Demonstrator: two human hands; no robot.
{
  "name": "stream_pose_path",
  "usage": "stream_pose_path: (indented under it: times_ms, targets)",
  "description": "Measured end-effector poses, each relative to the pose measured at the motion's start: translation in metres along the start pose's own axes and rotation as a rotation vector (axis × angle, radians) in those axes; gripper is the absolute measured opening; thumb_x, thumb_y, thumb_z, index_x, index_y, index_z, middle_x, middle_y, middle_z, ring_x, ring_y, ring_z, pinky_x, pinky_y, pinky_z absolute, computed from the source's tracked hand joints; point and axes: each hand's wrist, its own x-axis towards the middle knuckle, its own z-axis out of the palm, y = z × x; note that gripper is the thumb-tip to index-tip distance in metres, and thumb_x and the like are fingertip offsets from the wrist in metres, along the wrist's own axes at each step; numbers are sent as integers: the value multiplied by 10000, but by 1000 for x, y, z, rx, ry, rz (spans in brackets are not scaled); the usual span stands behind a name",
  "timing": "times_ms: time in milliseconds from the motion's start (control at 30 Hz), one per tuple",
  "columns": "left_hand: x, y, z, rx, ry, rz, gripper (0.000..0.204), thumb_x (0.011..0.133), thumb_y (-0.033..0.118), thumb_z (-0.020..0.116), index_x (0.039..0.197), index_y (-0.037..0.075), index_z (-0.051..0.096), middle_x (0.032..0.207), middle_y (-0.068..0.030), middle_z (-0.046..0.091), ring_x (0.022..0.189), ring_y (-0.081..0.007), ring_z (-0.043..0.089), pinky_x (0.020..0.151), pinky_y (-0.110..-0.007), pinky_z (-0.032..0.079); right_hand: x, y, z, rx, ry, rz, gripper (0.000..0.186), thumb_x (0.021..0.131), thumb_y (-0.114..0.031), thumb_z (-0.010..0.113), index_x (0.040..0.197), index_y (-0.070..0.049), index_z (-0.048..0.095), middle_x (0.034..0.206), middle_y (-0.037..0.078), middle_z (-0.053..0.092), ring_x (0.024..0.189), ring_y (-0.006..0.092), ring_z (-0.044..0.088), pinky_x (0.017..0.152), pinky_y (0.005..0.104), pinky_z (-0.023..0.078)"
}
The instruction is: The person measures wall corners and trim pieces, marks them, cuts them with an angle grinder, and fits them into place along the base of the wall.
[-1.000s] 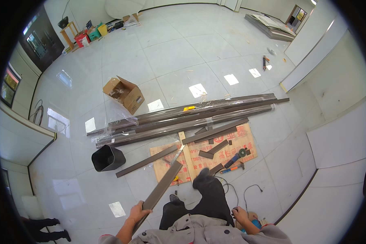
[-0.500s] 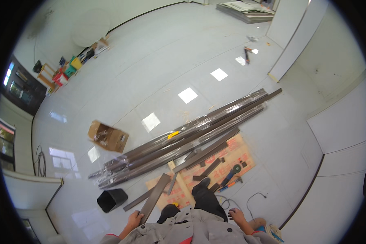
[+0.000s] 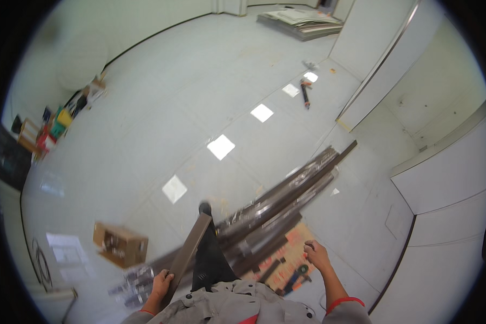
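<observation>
My left hand (image 3: pixel 161 284) is closed round the near end of a flat brown plank (image 3: pixel 188 249), which points up and away beside my forward leg. My right hand (image 3: pixel 316 255) hangs out to the right with its fingers curled, and I see nothing in it. Below that hand lies an orange-patterned board (image 3: pixel 301 234) on the floor, with an angle grinder (image 3: pixel 295 279) on it. Long brown strips in clear wrap (image 3: pixel 278 208) lie slantwise across the floor, and my leg in dark trousers (image 3: pixel 210 262) reaches across them.
An open cardboard box (image 3: pixel 121 244) stands at the left, past the strips' near end. A black and orange tool (image 3: pixel 306 94) lies on the far floor before a white partition (image 3: pixel 380 59). Stacked flat panels (image 3: pixel 302 24) are at the back; assorted items line the left wall.
I have stepped forward, one foot now beyond the wrapped strips. The plank has moved forward with my left hand, and my right hand has swung up and outward over the patterned board.
</observation>
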Motion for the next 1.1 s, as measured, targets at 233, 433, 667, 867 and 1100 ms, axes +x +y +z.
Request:
stream_pose_path:
  times_ms: [233, 433, 667, 867, 1100]
  targets:
    - [353, 200, -149, 79, -32, 365, 364, 978, 349, 575, 1048, -4, 632, 976, -263, 666, 923, -438, 641, 786, -467, 490, 92, -82, 76, 178, 20, 481, 256, 934, -223, 592, 1028, -7, 692, 940, 118, 725, 780, 190, 692, 667, 331, 555]
    - [485, 443, -235, -47, -167, 502, 387, 973, 317, 608, 1183, -8, 633, 1007, -191, 697, 956, -285, 669, 880, -357, 505, 133, -121, 123, -82, -280, 354, 376, 849, -379, 660, 996, -42, 740, 871, 131, 740, 792, 281, 725, 722, 388, 566]
    - [638, 612, -266, -82, -293, 593, 370, 979, 289, 604, 1198, -7, 640, 1047, -148, 704, 984, -231, 653, 920, -330, 490, 374, -252, 104, 311, -134, 555, 371, 889, -347, 659, 1030, -6, 694, 842, 141, 714, 743, 242, 714, 682, 354, 568]
    - [758, 735, -299, -71, -276, 607, 318, 949, 241, 658, 1140, -13, 678, 1009, -120, 718, 961, -206, 666, 882, -325, 506, 654, -318, 36, -208, 87, 111, 381, 927, -335, 657, 1068, 18, 683, 866, 120, 727, 795, 175, 704, 732, 334, 567]
    - [885, 883, -300, 155, -168, 710, 311, 901, 259, 705, 1109, 27, 713, 1006, -154, 726, 932, -282, 704, 838, -348, 534, 955, -601, -114, 396, 432, -203, 374, 956, -221, 661, 1230, 25, 596, 1124, 171, 709, 992, 256, 706, 857, 349, 571]
